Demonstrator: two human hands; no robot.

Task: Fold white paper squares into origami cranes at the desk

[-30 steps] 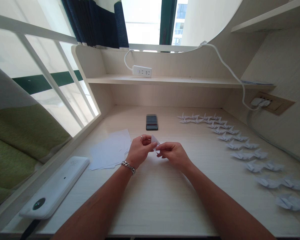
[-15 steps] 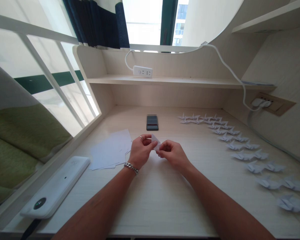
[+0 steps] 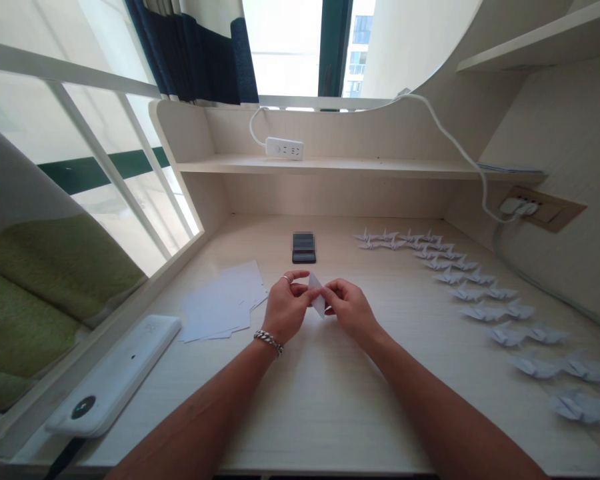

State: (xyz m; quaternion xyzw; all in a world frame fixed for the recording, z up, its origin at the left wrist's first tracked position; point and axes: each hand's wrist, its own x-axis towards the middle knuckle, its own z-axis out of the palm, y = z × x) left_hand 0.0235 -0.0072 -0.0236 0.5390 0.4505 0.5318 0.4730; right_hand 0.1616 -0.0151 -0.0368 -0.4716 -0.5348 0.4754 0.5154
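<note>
A small piece of folded white paper [image 3: 317, 293], pointed at top and bottom, is held above the middle of the desk. My left hand [image 3: 287, 307] pinches it from the left, thumb across its face; a ring and a chain bracelet show on this hand and wrist. From the right, my right hand [image 3: 350, 308] grips the paper's edge between thumb and fingers. Several loose white sheets [image 3: 215, 307] lie overlapping just left of my left hand. Folded paper cranes [image 3: 473, 277] stand in paired rows along the desk's right side.
A dark phone-like object [image 3: 304, 247] lies beyond my hands. At the left edge sits a long white device [image 3: 115, 377] with a round display and black cable. On the back shelf [image 3: 340, 164] rests a power strip [image 3: 284, 149]. A white cord [image 3: 455, 137] runs to the wall socket [image 3: 545, 208].
The folded paper has turned so that more of its long pointed face shows. My left hand has shifted slightly right, and my right fingers now grip higher on the paper.
</note>
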